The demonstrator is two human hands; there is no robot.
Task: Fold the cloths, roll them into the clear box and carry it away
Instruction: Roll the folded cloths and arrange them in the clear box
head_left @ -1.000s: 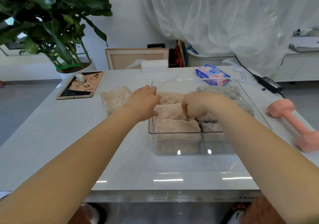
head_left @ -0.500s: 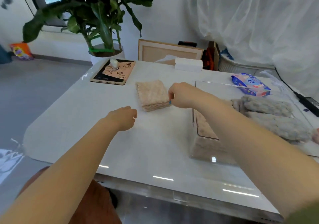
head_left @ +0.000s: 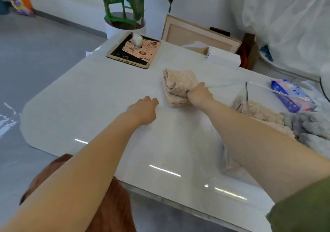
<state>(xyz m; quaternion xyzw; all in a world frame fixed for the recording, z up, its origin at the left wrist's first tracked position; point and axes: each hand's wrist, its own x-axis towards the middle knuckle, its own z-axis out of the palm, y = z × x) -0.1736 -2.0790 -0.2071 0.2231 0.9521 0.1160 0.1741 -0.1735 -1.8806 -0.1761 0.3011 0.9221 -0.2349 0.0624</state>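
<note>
A folded beige cloth (head_left: 178,87) lies on the white table (head_left: 100,96), left of the clear box (head_left: 247,96). My right hand (head_left: 199,94) grips the cloth's near right edge and lifts its top layers a little. My left hand (head_left: 144,109) hovers or rests just left of the cloth with fingers loosely curled, holding nothing. Inside the clear box lie rolled beige cloths (head_left: 264,114) and grey cloths (head_left: 310,128); my right forearm hides part of the box.
A tablet with a cartoon cover (head_left: 134,53) and a potted plant (head_left: 125,17) sit at the far left corner. A white tissue box (head_left: 223,59) stands behind the cloth. A blue wipes pack (head_left: 292,96) lies beyond the box. A brown stool (head_left: 100,196) is below the table's near edge.
My right hand left the box, reached left to the folded beige cloth and took hold of its edge. My left hand drew back from the box to beside the cloth. The view swung left.
</note>
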